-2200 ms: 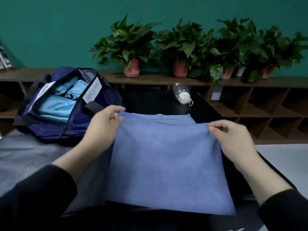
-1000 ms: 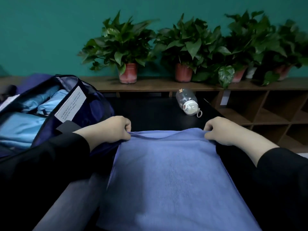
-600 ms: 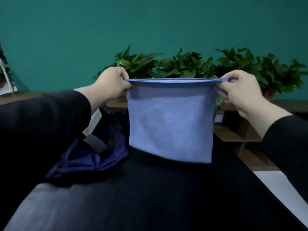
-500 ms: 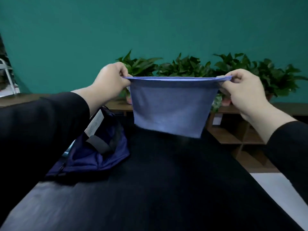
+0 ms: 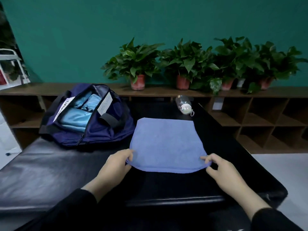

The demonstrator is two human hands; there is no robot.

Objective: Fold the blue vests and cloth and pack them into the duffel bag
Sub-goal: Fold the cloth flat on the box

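A blue cloth [image 5: 166, 144] lies folded flat on the black padded bench [image 5: 50, 172], a little right of centre. My left hand [image 5: 118, 164] pinches its near left corner. My right hand [image 5: 221, 169] pinches the near right corner with thumb and forefinger. The navy duffel bag [image 5: 93, 132] sits open at the back left of the bench, apart from the cloth. Folded light blue vests [image 5: 75, 119] fill its opening.
A clear water bottle [image 5: 184, 105] lies on its side at the bench's far edge behind the cloth. A wooden shelf unit [image 5: 266, 120] with several potted plants [image 5: 138, 67] runs along the green wall. Pale floor shows right of the bench.
The cloth was lifted by its top edge and held up in the air; now it lies folded smaller on the bench, with both hands at its near corners.
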